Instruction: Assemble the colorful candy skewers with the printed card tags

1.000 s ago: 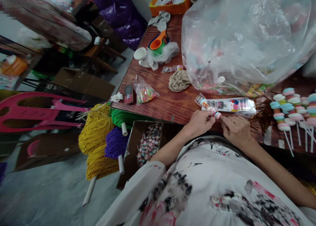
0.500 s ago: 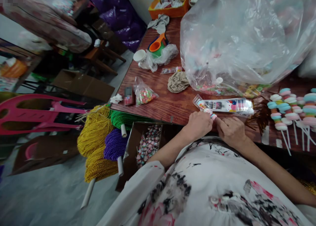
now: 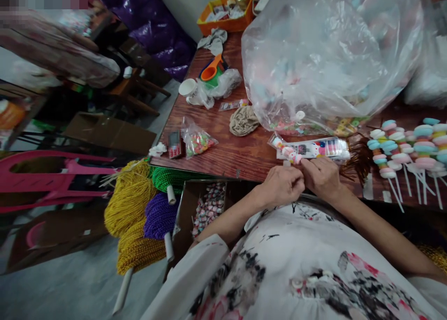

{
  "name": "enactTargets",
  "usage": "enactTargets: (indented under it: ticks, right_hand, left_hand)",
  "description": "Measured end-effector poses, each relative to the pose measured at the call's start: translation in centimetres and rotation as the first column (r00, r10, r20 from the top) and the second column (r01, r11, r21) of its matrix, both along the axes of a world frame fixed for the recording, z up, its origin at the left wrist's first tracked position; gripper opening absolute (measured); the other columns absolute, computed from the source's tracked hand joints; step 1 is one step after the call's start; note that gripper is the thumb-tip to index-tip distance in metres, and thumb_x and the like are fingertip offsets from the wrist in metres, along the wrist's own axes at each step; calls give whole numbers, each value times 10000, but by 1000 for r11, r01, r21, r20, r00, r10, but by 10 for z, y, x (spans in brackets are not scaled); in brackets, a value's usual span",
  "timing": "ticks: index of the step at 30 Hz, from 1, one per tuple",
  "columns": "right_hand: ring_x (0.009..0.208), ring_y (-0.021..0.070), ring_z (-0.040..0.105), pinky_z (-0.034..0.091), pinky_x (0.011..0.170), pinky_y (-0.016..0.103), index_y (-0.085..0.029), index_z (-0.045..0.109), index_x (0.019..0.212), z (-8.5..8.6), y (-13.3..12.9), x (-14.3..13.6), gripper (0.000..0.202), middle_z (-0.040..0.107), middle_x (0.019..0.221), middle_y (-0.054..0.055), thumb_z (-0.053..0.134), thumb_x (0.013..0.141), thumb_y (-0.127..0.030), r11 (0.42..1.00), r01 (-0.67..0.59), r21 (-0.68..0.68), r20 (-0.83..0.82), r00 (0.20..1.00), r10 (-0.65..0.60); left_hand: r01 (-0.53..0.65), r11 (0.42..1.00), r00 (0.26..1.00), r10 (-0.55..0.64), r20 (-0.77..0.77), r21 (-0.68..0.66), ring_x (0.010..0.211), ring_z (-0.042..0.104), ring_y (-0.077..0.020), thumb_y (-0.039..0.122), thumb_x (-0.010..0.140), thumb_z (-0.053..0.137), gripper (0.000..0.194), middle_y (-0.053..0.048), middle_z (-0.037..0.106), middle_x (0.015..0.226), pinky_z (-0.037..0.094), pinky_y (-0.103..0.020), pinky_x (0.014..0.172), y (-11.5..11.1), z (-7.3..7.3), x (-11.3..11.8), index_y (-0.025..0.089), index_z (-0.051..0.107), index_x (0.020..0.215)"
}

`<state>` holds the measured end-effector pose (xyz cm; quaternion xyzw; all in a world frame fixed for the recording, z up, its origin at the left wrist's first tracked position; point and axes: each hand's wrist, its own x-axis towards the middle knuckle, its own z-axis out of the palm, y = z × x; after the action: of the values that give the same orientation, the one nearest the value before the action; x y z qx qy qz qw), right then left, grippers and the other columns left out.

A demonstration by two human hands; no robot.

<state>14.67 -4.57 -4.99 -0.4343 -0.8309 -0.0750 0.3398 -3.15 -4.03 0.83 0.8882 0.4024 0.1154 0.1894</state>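
A marshmallow skewer [image 3: 287,151], pastel and in a clear wrapper, lies slanted at the table's front edge. My left hand [image 3: 283,185] is closed just below its lower end. Against it, my right hand [image 3: 321,176] is also closed, thumb and forefinger at that same end. Both seem to pinch the lower end of the wrapped skewer; the fingers cover the exact grip and the stick. Under the skewer is a flat stack of printed clear sleeves [image 3: 314,148]. Brown twist ties [image 3: 358,154] spread beside the stack.
Unwrapped marshmallow skewers [image 3: 424,145] lie at the right. A large clear bag [image 3: 328,54] fills the table's back. To the left are a bag of small candies [image 3: 198,142], a phone [image 3: 174,144] and a rolled cloth [image 3: 243,120]. An open box [image 3: 185,203] and cord bundles [image 3: 131,199] stand below.
My left hand has slid down toward my body, off the candy, so more of the skewer shows. My right hand stays by its lower end. The view has shifted slightly.
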Motion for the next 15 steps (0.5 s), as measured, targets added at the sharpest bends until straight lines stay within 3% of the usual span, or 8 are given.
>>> enactTargets:
  ticks: [2, 4, 5, 7, 10, 12, 15]
  right_hand:
    - [629, 165, 473, 301, 640, 331, -130, 666, 935, 7, 3, 7, 177, 606, 636, 40, 501, 875, -145, 999, -13, 38, -13, 1000, 14]
    - [655, 164, 485, 311, 650, 331, -141, 664, 950, 18, 5, 14, 181, 630, 669, 40, 518, 846, -116, 995, -71, 70, 10, 997, 70]
    - [670, 164, 492, 316, 658, 332, -145, 664, 977, 24, 6, 17, 207, 643, 691, 40, 524, 830, -101, 990, -114, 86, 31, 993, 112]
    - [677, 162, 494, 318, 661, 333, -159, 663, 1046, 34, 9, 22, 289, 648, 695, 30, 526, 807, -73, 974, -196, 117, 69, 979, 189]
    - [672, 156, 493, 317, 660, 328, -194, 661, 1125, 43, 14, 28, 388, 627, 665, 13, 504, 799, -55, 957, -275, 86, 106, 958, 266]
    - [674, 154, 495, 325, 666, 320, -198, 663, 1142, 44, 16, 31, 412, 619, 666, 13, 492, 797, -55, 950, -310, 24, 126, 944, 305]
    - [662, 150, 490, 349, 688, 305, -191, 675, 1124, 44, 19, 35, 400, 622, 682, 15, 490, 795, -60, 939, -338, -61, 173, 923, 343]
  left_hand:
    - [76, 987, 996, -81, 28, 144, 913, 613, -202, 285, 844, 539, 177, -84, 692, 931, 459, -347, 860, 9, 12, -7, 161, 652, 901]
    - [49, 960, 998, -35, -56, 275, 1212, 503, -311, 380, 804, 617, 398, -153, 617, 1231, 348, -488, 1037, 25, 23, -13, 155, 613, 1132]
    - [58, 958, 992, -23, -124, 281, 1260, 464, -345, 379, 780, 640, 454, -173, 585, 1283, 302, -530, 1062, 34, 26, -15, 149, 596, 1169]
    - [125, 980, 963, -82, -257, 156, 1154, 549, -328, 299, 757, 639, 365, -161, 646, 1164, 345, -496, 1015, 50, 27, -17, 148, 628, 1090]
    - [137, 988, 943, -152, -295, -70, 817, 640, -228, 235, 744, 602, 181, -84, 697, 852, 428, -326, 749, 61, 19, -15, 171, 664, 902]
    - [93, 992, 959, -113, -258, -90, 724, 627, -203, 248, 750, 589, 144, -65, 691, 781, 373, -286, 623, 60, 13, -13, 181, 668, 850]
    - [51, 998, 979, -56, -197, -35, 700, 618, -195, 273, 770, 572, 136, -62, 693, 763, 311, -283, 573, 53, 8, -10, 181, 664, 809]
